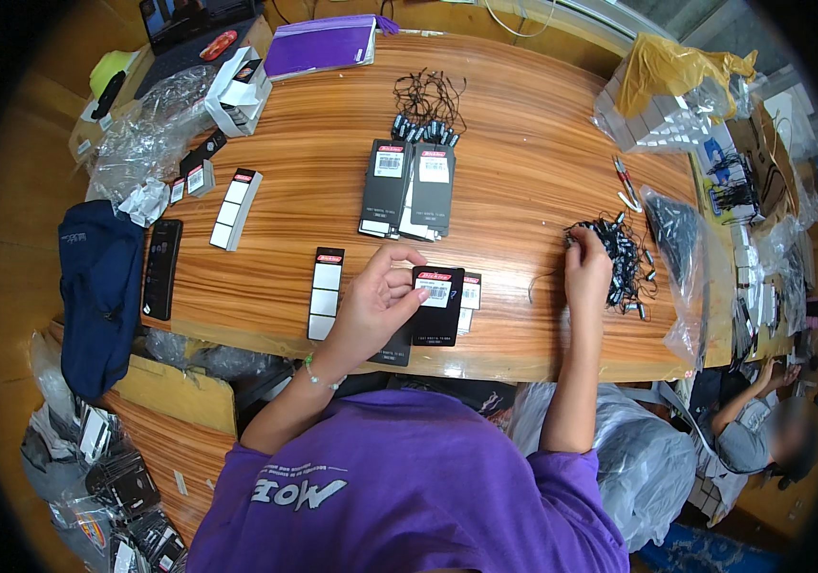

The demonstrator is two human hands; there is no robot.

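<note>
Head view. Black card tag (437,304), at the wooden table's (523,181) near edge: pinched by left hand (371,304); judged light, thin, bendable, best held by edges. Beyond, right hand (588,272) is closed into corded fasteners (624,258).

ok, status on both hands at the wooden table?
Left hand pinching a black hang tag at table edge. Right hand reaching into pile of black string loops. Tag stacks mid-table, clear of both hands.
</note>
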